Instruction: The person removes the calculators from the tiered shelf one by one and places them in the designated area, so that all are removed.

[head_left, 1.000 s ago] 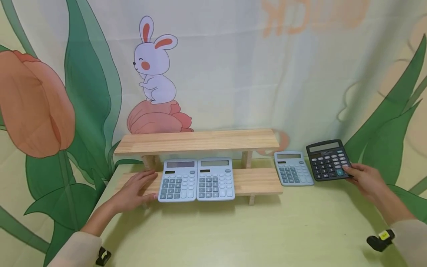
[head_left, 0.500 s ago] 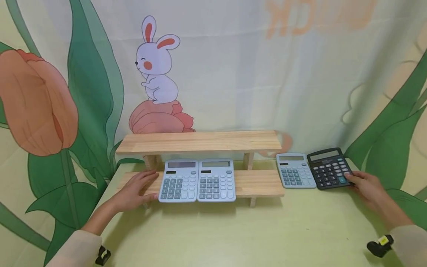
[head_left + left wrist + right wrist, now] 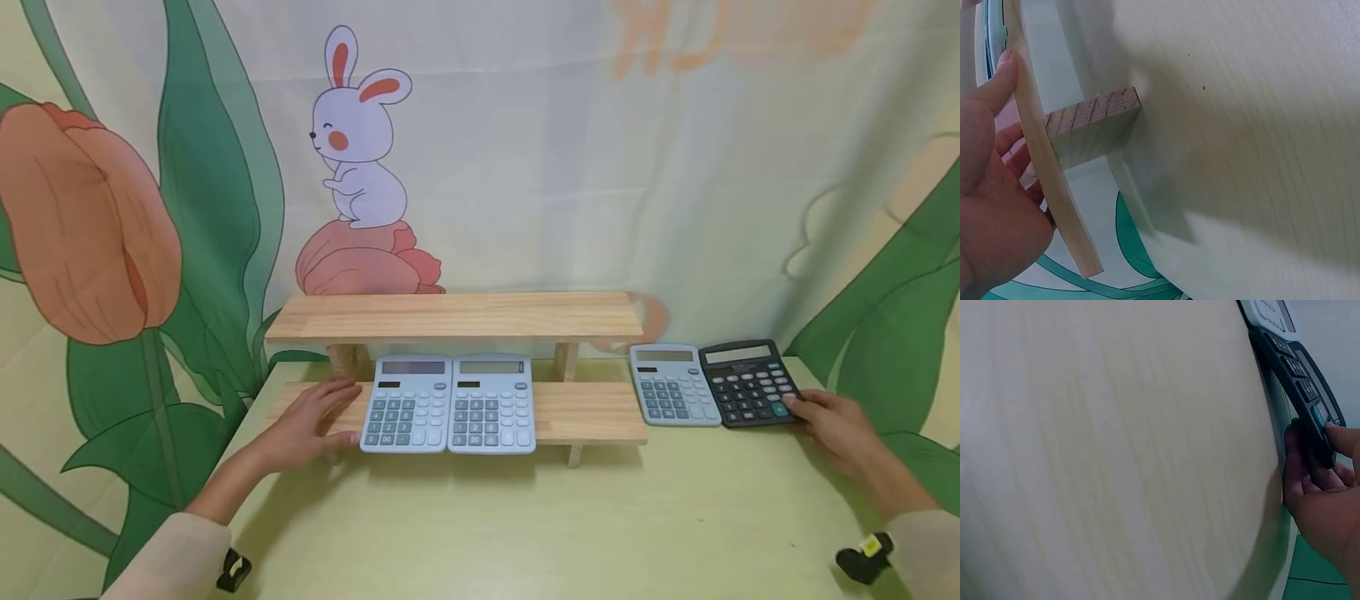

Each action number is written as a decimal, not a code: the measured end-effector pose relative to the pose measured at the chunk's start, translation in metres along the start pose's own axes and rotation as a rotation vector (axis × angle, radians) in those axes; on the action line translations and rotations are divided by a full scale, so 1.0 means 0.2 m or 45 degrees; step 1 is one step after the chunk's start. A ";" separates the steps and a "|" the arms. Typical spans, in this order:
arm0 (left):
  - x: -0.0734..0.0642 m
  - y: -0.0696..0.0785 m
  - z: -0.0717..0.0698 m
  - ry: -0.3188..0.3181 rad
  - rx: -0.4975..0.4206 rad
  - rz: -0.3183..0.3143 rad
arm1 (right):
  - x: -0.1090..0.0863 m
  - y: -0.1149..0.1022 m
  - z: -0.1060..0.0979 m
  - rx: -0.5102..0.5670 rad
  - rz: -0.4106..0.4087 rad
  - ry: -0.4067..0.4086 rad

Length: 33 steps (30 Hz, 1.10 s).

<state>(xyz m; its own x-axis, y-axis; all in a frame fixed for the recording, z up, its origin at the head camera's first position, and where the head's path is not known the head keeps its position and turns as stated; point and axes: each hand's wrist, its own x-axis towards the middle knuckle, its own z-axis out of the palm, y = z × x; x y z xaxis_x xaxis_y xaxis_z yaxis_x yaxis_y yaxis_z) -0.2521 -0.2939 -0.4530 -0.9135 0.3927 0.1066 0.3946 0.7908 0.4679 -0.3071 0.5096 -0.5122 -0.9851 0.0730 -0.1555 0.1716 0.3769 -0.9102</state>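
Note:
My right hand (image 3: 836, 425) pinches the lower right corner of a black calculator (image 3: 750, 385), thumb on top and fingers underneath, as the right wrist view also shows. The black calculator's left edge lies right against a light blue calculator (image 3: 693, 400) on the table. My left hand (image 3: 303, 427) rests at the left end of the lower wooden shelf (image 3: 588, 410), fingers loosely extended. Its thumb tip is right at the edge of another light blue calculator (image 3: 425, 393), which stands on that shelf beside a matching calculator (image 3: 510, 396). In the left wrist view, the thumb (image 3: 1000, 81) lies along the shelf board.
Above and behind the lower shelf runs an upper wooden shelf (image 3: 457, 315). Short wooden legs (image 3: 1094, 128) hold up the lower one. A pale wood-grain table (image 3: 487, 533) extends in front, and a printed curtain (image 3: 525, 167) hangs close behind.
My right hand has lowered the black calculator, turned it slightly and set it against the light blue calculator. The left hand stays in place; the head view has shifted slightly.

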 end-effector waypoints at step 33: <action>0.00 0.00 0.01 0.020 0.007 -0.010 | -0.04 -0.07 0.08 -0.765 -0.133 0.340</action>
<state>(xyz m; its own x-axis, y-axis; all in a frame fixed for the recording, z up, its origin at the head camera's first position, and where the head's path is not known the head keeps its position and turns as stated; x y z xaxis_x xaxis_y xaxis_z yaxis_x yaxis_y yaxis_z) -0.2519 -0.2927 -0.4544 -0.9181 0.3789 0.1165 0.3876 0.7965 0.4641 -0.3012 0.4884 -0.5038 -0.9743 0.2053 0.0928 0.1260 0.8379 -0.5310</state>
